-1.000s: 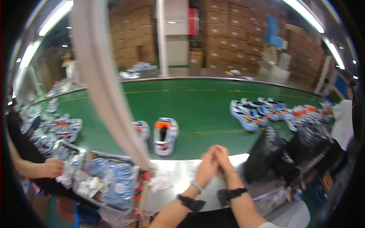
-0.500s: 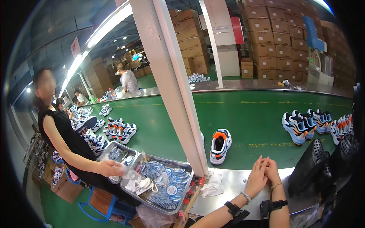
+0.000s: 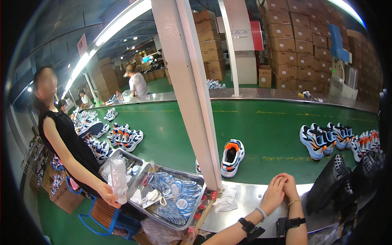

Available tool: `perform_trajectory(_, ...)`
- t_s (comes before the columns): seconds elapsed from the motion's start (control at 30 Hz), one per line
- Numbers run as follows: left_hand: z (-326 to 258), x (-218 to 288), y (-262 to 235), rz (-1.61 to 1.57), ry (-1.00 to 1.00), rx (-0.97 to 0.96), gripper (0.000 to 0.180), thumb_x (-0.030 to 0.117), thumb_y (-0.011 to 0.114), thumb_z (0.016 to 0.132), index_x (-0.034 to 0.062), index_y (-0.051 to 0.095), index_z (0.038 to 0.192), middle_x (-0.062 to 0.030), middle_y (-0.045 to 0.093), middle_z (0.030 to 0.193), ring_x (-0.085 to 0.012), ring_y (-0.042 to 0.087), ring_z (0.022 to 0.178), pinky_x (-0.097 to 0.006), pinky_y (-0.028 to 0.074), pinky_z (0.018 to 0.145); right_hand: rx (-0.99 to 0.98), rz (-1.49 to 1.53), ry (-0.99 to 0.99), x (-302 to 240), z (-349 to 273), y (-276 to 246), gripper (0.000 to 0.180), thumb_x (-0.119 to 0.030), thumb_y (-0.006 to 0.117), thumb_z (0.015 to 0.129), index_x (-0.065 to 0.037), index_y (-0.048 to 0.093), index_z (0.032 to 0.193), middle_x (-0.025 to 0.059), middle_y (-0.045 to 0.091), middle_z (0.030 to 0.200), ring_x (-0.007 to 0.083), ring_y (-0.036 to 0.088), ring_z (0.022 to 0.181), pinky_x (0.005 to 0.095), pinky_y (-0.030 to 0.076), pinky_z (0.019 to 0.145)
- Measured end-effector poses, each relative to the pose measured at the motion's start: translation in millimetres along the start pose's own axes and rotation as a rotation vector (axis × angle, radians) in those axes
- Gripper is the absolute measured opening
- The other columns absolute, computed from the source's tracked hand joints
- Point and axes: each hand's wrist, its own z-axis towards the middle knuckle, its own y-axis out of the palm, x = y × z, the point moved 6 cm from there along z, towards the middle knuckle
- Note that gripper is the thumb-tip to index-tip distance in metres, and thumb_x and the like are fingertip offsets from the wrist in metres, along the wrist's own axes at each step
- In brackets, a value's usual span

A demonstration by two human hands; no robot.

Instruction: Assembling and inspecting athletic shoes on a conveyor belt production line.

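Green belt [image 3: 265,126]: spans the middle of the frame; if it runs, anything standing near its edge could be carried off or pushed into the post [image 3: 183,81].
Shoe [image 3: 232,168]: right of centre, alone on the belt just beside the post; a careless reach could knock it against that.
Second shoe [image 3: 198,166]: mostly hidden behind the post, so it could be overlooked.
Left hand [image 3: 272,196]: right of centre low down, clasped with the other, fingers narrow together; whether anything lies between the palms I cannot tell.
Right hand [image 3: 290,186]: clasped with the left, over the ledge [image 3: 249,192]; its bracelet or wrist strap [image 3: 295,222] might snag on a reach.
Black uprights [image 3: 326,181]: lower right, near the right forearm; an elbow swung outward could tip them.
Paper [image 3: 226,201]: crumpled on the ledge beside the tray [image 3: 197,203]; a sleeve-less sweep could drag it off.
Co-worker's hand [image 3: 109,197]: lower left, gripping clear plastic [image 3: 119,179] beside the tray; a loose grip could drop it among the coils [image 3: 167,183].
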Motion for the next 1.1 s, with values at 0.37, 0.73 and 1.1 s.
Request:
perform_trajectory(0.37,-2.3,-5.8,5.4,0.057,0.002,-0.013,0.039,0.001,0.055,0.077,0.0015,0.051,0.116,-0.0165,0.053,0.122,-0.0361,0.042,0.124,-0.042,0.036,0.105,-0.007,-0.006,-0.016,13.5,2.5,1.8,0.02,0.0,0.058,0.073,0.001,0.066,0.092,0.0135,0.067,0.076,0.0191,0.063,0.069,0.0306,0.05,0.064)
perform_trajectory(0.73,0.7,-0.9,1.3,0.029,0.014,-0.013,0.033,0.001,0.056,0.076,0.0007,0.053,0.109,-0.0163,0.055,0.116,-0.0351,0.046,0.119,-0.042,0.038,0.103,-0.03,-0.011,0.002,18.4,1.7,-0.8,0.021,0.0,0.059,0.072,-0.001,0.066,0.092,0.0128,0.065,0.07,0.0175,0.062,0.065,0.0301,0.048,0.06)
perform_trajectory(1.1,2.2,-10.1,-0.2,-0.227,-0.161,0.155,0.057,0.006,0.055,0.085,0.0039,0.034,0.138,-0.0247,0.033,0.141,-0.0399,0.035,0.131,-0.043,0.034,0.107,-0.071,0.562,0.261,-2.4,-0.4,1.5,0.049,-0.015,0.057,0.092,-0.004,0.04,0.137,0.0155,0.063,0.114,0.0069,0.053,0.05,0.019,0.041,0.043)
